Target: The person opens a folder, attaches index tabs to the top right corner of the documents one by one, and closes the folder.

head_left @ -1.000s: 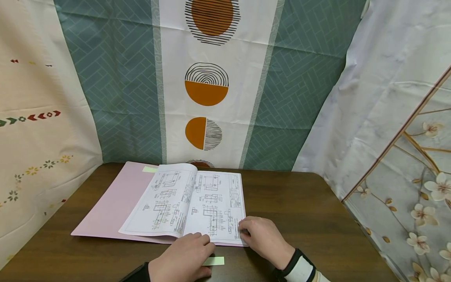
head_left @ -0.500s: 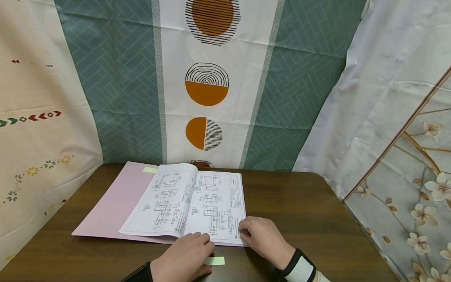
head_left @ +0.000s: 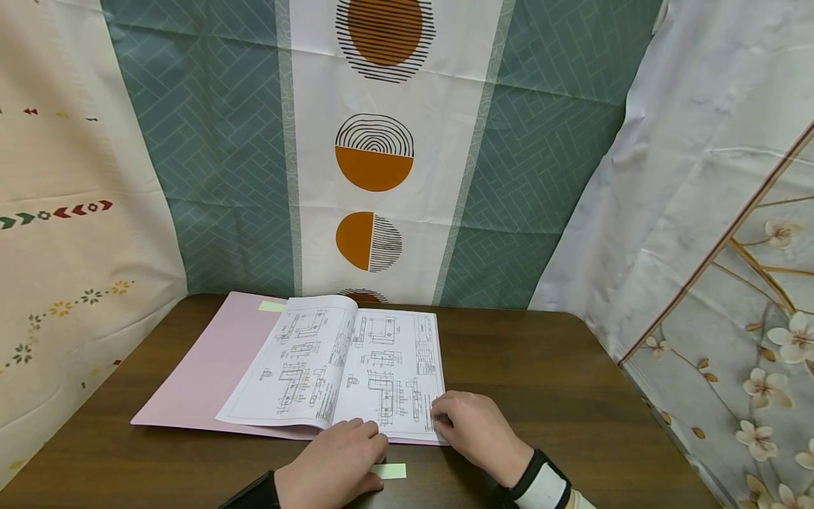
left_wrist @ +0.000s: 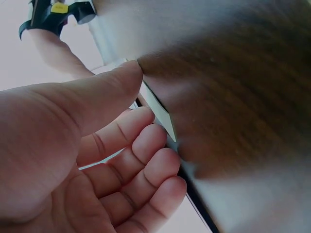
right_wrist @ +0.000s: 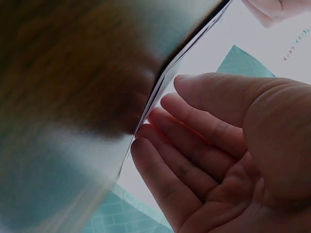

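A teal-and-white cloth (head_left: pixel 432 166) printed with orange half-circles hangs behind the table's far edge; a cream cloth (head_left: pixel 89 247) hangs along the left edge and a flowered one (head_left: pixel 718 283) along the right.

The dark brown wooden table (head_left: pixel 528 375) has rounded far corners. A pink folder (head_left: pixel 203 367) lies flat on its left half, its top running close to the far edge and its lower left corner near the left edge. Spread over the folder's right part are white drawing sheets (head_left: pixel 384 367), the left page curving up at the spine and the right one lying flat toward the middle of the table.

The left hand (head_left: pixel 333 463) has its fingers loosely bent at the lower border of the right page, on the side nearest the person. The right hand (head_left: pixel 480 431) rests at that page's lower right corner, relaxed and curved, gripping nothing. A black-and-white band (head_left: pixel 543 484) circles the right wrist, a black band (head_left: pixel 251 493) the left.

Smallest are two pale green strips: one (head_left: pixel 389 471) just below the sheets, partly covered by the left hand; whether the thumb presses it, I cannot tell. The other strip (head_left: pixel 272 306) is at the folder's top, beside the left page.
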